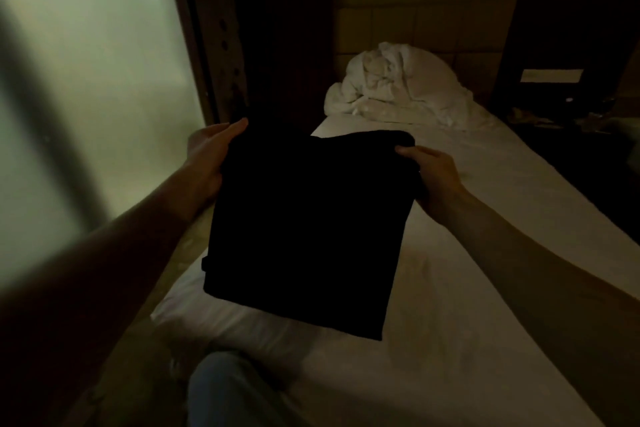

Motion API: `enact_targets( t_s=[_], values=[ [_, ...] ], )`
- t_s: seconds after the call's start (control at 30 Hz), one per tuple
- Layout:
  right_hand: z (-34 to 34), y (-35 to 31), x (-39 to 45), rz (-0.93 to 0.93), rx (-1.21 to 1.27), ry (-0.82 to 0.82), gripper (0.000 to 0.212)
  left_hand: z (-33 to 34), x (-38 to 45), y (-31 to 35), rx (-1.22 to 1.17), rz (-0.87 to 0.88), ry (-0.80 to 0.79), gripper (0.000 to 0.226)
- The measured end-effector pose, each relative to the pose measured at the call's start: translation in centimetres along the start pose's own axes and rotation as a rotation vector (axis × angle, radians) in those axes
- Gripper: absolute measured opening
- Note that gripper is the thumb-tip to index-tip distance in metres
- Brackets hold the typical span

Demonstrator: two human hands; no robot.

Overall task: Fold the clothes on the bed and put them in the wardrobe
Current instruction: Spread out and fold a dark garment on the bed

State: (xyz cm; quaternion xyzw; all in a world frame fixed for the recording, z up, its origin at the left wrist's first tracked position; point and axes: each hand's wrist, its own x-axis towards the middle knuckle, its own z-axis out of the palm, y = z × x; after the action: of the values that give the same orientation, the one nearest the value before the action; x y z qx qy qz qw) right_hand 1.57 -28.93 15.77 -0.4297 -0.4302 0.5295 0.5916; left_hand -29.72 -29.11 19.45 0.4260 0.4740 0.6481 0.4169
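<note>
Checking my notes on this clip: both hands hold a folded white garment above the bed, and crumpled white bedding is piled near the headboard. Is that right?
One detail is off: the garment is black, not white, as the head view shows. The rest stands: the left hand and the right hand hold it by its upper corners above the bed, and crumpled white bedding is piled near the headboard.

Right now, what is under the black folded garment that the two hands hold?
Under the black garment lies the white bed sheet, visible around its edges. Whatever is directly beneath the garment is covered and cannot be seen.
</note>
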Motion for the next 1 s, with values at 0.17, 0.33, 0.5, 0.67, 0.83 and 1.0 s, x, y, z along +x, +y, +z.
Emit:
enact_targets(
  t_s=[0.17, 0.33, 0.5, 0.67, 0.83, 1.0],
  values=[
    [1.1, 5.0, 7.8, 0.114, -0.120, -0.012, 0.012, -0.7, 8.5, -5.5, 0.122, -0.091, 0.054, 0.016],
    [-0.7, 10.8, 15.4, 0.157, -0.304, 0.090, 0.018, -0.3, 16.5, -13.5, 0.235, -0.272, -0.036, 0.023],
    [-2.9, 15.9, 19.5, 0.264, -0.377, 0.138, 0.020, 0.4, 20.5, -20.5, 0.373, -0.352, -0.062, 0.020],
    [-3.5, 18.7, 20.4, 0.306, -0.366, 0.154, 0.017, 0.0, 21.5, -23.7, 0.443, -0.373, -0.057, 0.022],
    [-3.8, 19.4, 20.0, 0.310, -0.351, 0.149, 0.012, 0.2, 20.8, -23.9, 0.516, -0.331, -0.009, 0.021],
    [-4.7, 17.5, 18.5, 0.247, -0.478, 0.205, 0.012, 1.1, 19.6, -21.5, 0.829, -0.055, 0.060, 0.033]
  ],
)
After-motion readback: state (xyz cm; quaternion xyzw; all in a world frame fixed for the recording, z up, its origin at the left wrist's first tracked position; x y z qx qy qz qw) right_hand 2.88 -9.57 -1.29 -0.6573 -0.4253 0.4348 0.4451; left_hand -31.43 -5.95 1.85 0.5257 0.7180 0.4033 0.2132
